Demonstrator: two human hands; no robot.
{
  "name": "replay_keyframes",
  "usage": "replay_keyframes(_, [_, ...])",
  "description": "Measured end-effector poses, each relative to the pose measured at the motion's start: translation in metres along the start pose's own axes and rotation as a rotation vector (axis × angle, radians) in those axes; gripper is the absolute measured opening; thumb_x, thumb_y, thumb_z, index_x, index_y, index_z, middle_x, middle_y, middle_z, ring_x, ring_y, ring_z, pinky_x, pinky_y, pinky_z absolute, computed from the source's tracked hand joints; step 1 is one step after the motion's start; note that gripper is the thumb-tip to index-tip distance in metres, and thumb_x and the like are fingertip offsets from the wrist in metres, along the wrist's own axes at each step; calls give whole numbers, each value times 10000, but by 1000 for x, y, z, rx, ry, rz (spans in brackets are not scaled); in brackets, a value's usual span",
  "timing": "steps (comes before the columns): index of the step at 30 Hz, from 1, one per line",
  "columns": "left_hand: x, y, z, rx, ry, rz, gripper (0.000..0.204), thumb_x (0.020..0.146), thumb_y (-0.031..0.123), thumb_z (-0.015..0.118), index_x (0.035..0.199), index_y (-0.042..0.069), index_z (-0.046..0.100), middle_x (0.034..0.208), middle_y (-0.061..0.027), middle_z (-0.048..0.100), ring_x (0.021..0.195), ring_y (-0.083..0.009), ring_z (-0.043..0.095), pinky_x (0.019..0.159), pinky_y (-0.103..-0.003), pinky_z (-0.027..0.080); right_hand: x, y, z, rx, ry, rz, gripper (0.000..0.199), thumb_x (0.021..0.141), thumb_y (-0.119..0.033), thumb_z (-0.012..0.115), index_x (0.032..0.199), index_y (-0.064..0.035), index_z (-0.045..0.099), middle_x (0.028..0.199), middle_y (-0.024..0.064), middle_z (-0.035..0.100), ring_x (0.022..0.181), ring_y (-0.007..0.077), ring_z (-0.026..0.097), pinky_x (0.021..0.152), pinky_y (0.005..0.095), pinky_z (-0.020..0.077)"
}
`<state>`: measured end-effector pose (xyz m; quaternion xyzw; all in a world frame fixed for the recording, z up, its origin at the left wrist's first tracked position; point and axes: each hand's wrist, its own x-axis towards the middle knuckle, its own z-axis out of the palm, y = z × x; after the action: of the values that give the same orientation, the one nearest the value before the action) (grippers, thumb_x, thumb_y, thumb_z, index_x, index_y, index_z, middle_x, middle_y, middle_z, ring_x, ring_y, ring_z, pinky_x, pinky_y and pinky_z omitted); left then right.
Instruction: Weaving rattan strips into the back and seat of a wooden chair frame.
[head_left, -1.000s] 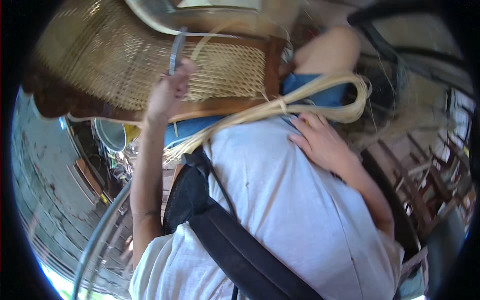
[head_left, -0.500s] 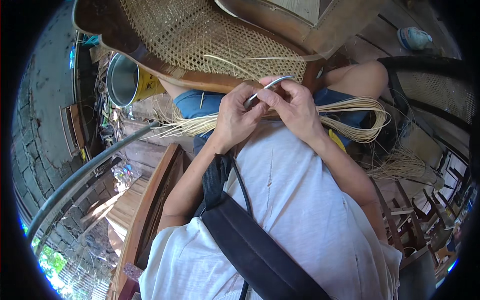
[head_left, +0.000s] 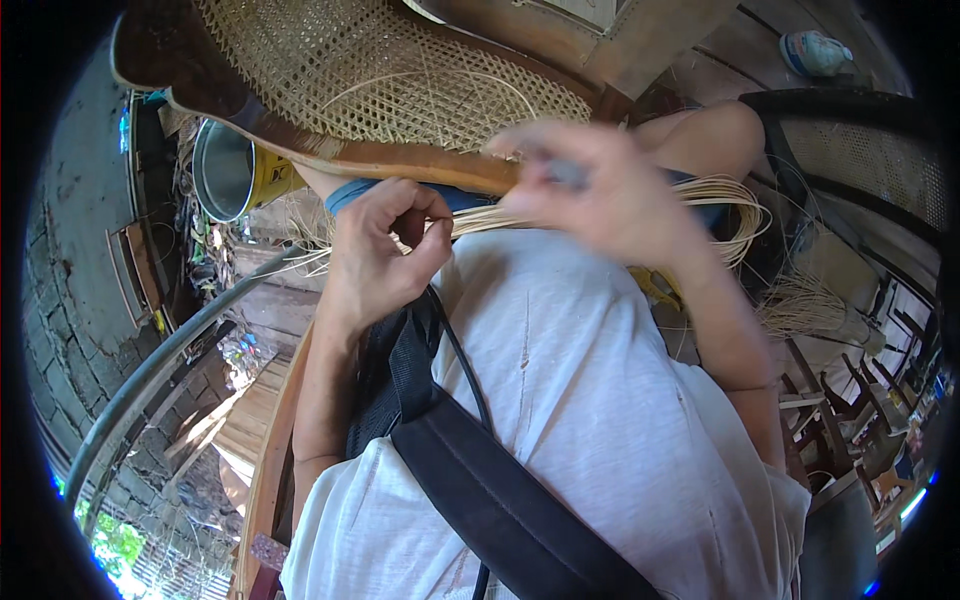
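A wooden chair frame with a woven cane panel (head_left: 400, 85) lies across my lap, and loose cane strands arc over its weave. My left hand (head_left: 375, 250) is just below the frame's near edge, thumb and fingers curled together. Whatever they pinch is too small or hidden to make out. To its right, my right hand (head_left: 620, 190) is smeared by motion above the lap. Its fingers are bent around a grey metal tool (head_left: 567, 173), whose shape is blurred. Behind both hands runs a bundle of pale cane strands (head_left: 735, 205), looped at its right end.
A yellow bucket (head_left: 272, 178) stands at the left. A grey pipe (head_left: 190, 350) curves along the left side. More cane (head_left: 800, 300) lies at the right, near a dark chair with a mesh panel (head_left: 860, 185). A white plastic bottle (head_left: 815, 53) is at the far right.
My hands, close together earlier around a silver curved tool, have parted. The left moved left and down; the right moved right with the tool. The view has shifted slightly.
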<state>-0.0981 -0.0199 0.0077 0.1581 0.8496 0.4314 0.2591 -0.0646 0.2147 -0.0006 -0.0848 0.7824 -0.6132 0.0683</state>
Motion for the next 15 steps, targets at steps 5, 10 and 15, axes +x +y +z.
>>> replay_keyframes(5, [2, 10, -11, -68, 169, 130, 77, 738, 40, 672, 794, 7, 630, 694, -18, 584, 606, -63, 532, 561, -226, 429, 8, -10, 44, -107, -7, -101, 145, 835, -84, 660, 944, -5, 607, 802, 111, 592, 739, 263, 602, 654, 345, 481])
replay_keyframes(10, [5, 4, -21, -214, 162, 87, 95, 756, 46, 703, 821, 7, 645, 735, 22, 590, 668, -55, 520, 655, -210, 438, 19, -13, 50, -89, 161, -174, 94, 825, -94, 647, 867, -22, 605, 843, 125, 598, 753, 319, 617, 653, 405, 495])
replay_keyframes(15, [8, 14, -11, -619, 106, 216, 255, 828, 113, 662, 1034, -26, 605, 953, -64, 610, 799, -93, 546, 734, -233, 456, 27, -20, 34, 31, -37, -202, 79, 823, -75, 681, 891, -39, 661, 757, 81, 616, 713, 243, 635, 606, 331, 510])
